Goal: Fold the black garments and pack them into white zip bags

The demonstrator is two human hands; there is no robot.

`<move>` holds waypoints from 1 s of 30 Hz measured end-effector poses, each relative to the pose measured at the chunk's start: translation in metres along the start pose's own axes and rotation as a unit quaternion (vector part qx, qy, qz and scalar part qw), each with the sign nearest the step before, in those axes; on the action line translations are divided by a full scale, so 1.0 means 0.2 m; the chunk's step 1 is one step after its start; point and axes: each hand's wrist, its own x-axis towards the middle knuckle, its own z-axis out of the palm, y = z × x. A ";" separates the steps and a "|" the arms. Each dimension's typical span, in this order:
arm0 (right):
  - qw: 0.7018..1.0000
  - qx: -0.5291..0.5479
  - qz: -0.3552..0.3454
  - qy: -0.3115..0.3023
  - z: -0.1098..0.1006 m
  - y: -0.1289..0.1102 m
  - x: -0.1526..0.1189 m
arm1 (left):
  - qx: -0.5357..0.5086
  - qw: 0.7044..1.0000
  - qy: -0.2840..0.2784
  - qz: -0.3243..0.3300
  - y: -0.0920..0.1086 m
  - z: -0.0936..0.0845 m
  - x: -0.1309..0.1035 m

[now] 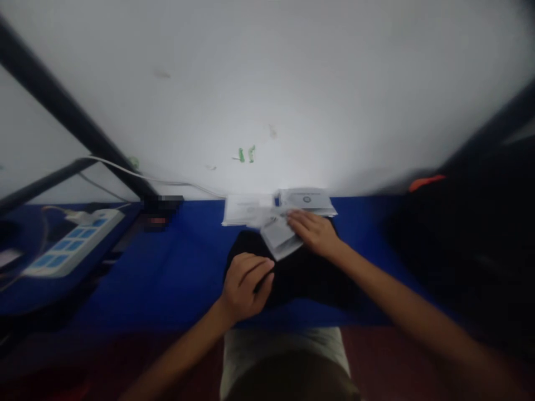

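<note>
A flat white-grey packet [279, 236] lies tilted over a black cloth-like item [292, 281] on the blue surface. My right hand [315, 231] has its fingers on the packet's upper right part; its thumb is hidden. My left hand [248, 284] is beside the packet's lower left corner, over the black item, with fingers curled, the thumb apart from them and nothing visible between. Behind are two flat stacks: white packets [240, 209] on the left and grey-white ones with a round dark mark [311, 201] on the right.
A white power strip with blue sockets [71, 245] lies at the left, with a plug and cables. A blurred dark object [161, 211] sits near the wall. Black frame bars rise on both sides. A large dark mass with an orange patch [427, 182] fills the right.
</note>
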 end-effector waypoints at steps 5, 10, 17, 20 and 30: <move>0.976 -0.109 0.130 -0.136 0.09 0.33 0.03 | -0.016 0.976 -0.207 -0.068 -0.02 0.03 -0.08; 0.934 -0.096 0.178 -0.295 0.20 0.44 0.02 | -0.043 0.936 -0.340 -0.080 -0.05 0.00 -0.12; 0.919 -0.046 0.200 -0.337 0.28 0.39 -0.02 | -0.070 0.903 -0.413 -0.095 -0.11 -0.06 -0.14; 0.918 -0.044 0.206 -0.337 0.30 0.39 -0.04 | -0.081 0.890 -0.436 -0.103 -0.12 -0.10 -0.13; 0.945 0.069 0.208 -0.241 -0.04 0.16 -0.03 | -0.086 0.895 -0.425 -0.105 -0.13 -0.24 -0.17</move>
